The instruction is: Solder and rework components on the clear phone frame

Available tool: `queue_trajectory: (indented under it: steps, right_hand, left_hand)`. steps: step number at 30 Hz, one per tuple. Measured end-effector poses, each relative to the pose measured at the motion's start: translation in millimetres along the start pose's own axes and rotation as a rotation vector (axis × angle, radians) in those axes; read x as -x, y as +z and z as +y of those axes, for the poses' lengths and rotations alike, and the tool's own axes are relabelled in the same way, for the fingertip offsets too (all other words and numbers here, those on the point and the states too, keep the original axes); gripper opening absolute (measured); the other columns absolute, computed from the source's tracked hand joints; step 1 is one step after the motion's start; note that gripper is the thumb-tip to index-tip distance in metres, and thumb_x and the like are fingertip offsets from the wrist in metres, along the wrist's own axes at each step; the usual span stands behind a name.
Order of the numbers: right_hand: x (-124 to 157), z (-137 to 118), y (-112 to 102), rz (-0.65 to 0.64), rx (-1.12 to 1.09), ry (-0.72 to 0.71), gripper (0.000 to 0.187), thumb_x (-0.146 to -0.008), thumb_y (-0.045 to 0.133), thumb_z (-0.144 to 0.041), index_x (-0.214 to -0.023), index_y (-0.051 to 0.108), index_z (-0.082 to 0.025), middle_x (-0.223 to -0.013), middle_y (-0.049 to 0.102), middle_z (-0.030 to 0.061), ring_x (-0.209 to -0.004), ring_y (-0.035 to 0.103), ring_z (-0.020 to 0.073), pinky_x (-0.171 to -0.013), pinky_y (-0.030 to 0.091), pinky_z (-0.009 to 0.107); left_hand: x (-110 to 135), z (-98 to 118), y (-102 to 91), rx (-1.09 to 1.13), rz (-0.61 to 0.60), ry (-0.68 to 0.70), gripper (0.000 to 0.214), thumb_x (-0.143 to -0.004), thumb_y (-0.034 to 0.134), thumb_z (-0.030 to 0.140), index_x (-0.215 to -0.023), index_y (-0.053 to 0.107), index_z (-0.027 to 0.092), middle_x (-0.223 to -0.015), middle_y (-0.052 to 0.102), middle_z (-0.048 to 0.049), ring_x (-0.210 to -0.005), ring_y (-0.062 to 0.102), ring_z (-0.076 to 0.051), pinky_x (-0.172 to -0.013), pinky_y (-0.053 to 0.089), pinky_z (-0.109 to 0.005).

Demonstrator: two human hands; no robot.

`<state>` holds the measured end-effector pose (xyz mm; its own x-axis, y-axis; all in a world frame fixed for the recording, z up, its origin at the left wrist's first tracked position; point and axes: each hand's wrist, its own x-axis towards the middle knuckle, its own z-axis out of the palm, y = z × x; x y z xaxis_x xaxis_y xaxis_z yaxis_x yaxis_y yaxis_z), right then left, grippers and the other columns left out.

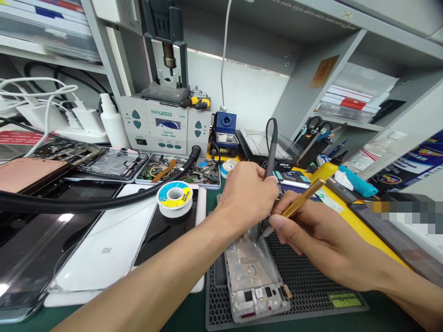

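My left hand (247,196) is closed round a dark soldering iron (271,147) whose cable loops up above the fist. My right hand (308,235) pinches a gold-coloured pair of tweezers (301,203), tip pointing down-left. Both tips meet near the top edge of an opened phone frame (254,272) that lies on a black honeycomb work mat (304,276). The exact contact point is partly hidden by my fingers.
A solder wire spool (175,197) sits on a white phone (107,249) at left. A thick black hose (104,200) crosses the bench from the hot-air station (166,127). Parts trays (180,173), a blue tip cleaner (225,131) and shelves with scissors (316,125) stand behind.
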<state>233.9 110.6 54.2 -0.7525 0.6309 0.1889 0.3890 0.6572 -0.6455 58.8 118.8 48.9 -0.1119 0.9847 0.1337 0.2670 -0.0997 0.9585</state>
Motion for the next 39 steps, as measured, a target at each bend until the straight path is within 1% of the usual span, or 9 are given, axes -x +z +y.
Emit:
queue_trajectory:
  steps: [4, 7, 11, 16, 19, 23, 29, 36, 39]
  right_hand:
    - [0, 0, -1, 0.053, -0.037, 0.021, 0.029, -0.113, 0.051, -0.039, -0.088, 0.056, -0.025, -0.075, 0.054, -0.0041, -0.056, 0.05, 0.0116, -0.048, 0.043, 0.025]
    - [0, 1, -1, 0.004, -0.021, 0.028, 0.03, -0.113, 0.05, -0.038, -0.087, 0.056, -0.025, -0.073, 0.053, -0.0044, -0.057, 0.05, 0.0119, -0.049, 0.044, 0.025]
    - [1, 1, -1, 0.047, -0.02, 0.015, 0.029, -0.113, 0.051, -0.039, -0.088, 0.056, -0.025, -0.074, 0.053, -0.0045, -0.056, 0.049, 0.0115, -0.048, 0.042, 0.024]
    - [0, -2, -1, -0.013, 0.037, 0.022, 0.032, -0.113, 0.048, -0.038, -0.085, 0.055, -0.024, -0.071, 0.053, -0.0045, -0.058, 0.049, 0.0126, -0.051, 0.043, 0.025]
    - [-1, -3, -1, 0.018, 0.015, 0.034, 0.033, -0.113, 0.05, -0.039, -0.084, 0.056, -0.024, -0.072, 0.054, -0.0041, -0.057, 0.049, 0.0125, -0.05, 0.043, 0.026]
    - [1, -1, -4, 0.071, -0.013, 0.06, 0.034, -0.111, 0.054, -0.043, -0.084, 0.056, -0.024, -0.071, 0.055, -0.0036, -0.056, 0.051, 0.0131, -0.049, 0.042, 0.028]
    - [8, -1, -8, 0.158, -0.04, -0.013, 0.028, -0.111, 0.056, -0.037, -0.087, 0.06, -0.024, -0.072, 0.056, -0.0047, -0.057, 0.053, 0.0119, -0.053, 0.046, 0.026]
    - [9, 0, -7, 0.226, -0.062, -0.004, 0.033, -0.11, 0.058, -0.035, -0.08, 0.062, -0.023, -0.075, 0.06, -0.0034, -0.057, 0.057, 0.0102, -0.052, 0.048, 0.024]
    - [10, 2, -8, 0.232, -0.107, 0.01, 0.031, -0.11, 0.059, -0.037, -0.083, 0.062, -0.023, -0.074, 0.059, -0.004, -0.055, 0.056, 0.0102, -0.051, 0.048, 0.024]
  left_hand:
    - [-1, -2, 1.0, 0.001, 0.005, -0.011, 0.02, -0.088, 0.066, 0.02, -0.069, 0.064, 0.021, -0.07, 0.074, -0.0019, -0.056, 0.062, -0.014, -0.055, 0.043, -0.029]
    - [-1, -4, 2.1, 0.005, 0.006, -0.008, 0.019, -0.088, 0.065, 0.021, -0.069, 0.063, 0.022, -0.072, 0.075, -0.0015, -0.055, 0.061, -0.014, -0.054, 0.042, -0.029]
    - [-1, -4, 2.7, 0.01, 0.008, -0.008, 0.02, -0.088, 0.066, 0.022, -0.068, 0.062, 0.022, -0.071, 0.074, -0.0008, -0.056, 0.061, -0.014, -0.055, 0.042, -0.029]
    - [1, 0, 1.6, 0.02, 0.005, -0.017, 0.016, -0.086, 0.067, 0.021, -0.07, 0.064, 0.022, -0.07, 0.074, -0.0014, -0.063, 0.065, -0.016, -0.058, 0.045, -0.029]
    - [2, 3, 0.1, 0.027, -0.003, -0.017, 0.013, -0.085, 0.069, 0.022, -0.072, 0.064, 0.022, -0.071, 0.075, -0.0018, -0.066, 0.068, -0.017, -0.058, 0.045, -0.029]
    - [6, 7, -3.0, 0.029, -0.019, -0.018, 0.01, -0.083, 0.069, 0.023, -0.075, 0.064, 0.022, -0.067, 0.072, 0.0, -0.059, 0.064, -0.016, -0.054, 0.042, -0.028]
    - [10, 13, -8.2, 0.032, -0.049, -0.053, 0.004, -0.087, 0.069, 0.024, -0.084, 0.068, 0.021, -0.056, 0.064, 0.0033, -0.046, 0.053, -0.013, -0.05, 0.038, -0.027]
    - [12, 17, -13.0, 0.031, -0.121, -0.069, 0.014, -0.088, 0.072, 0.027, -0.078, 0.064, 0.021, -0.05, 0.057, 0.0071, -0.038, 0.045, -0.008, -0.046, 0.035, -0.024]
    - [14, 18, -17.0, 0.024, -0.162, -0.075, 0.016, -0.09, 0.07, 0.026, -0.077, 0.063, 0.021, -0.048, 0.055, 0.0079, -0.036, 0.044, -0.009, -0.043, 0.035, -0.024]
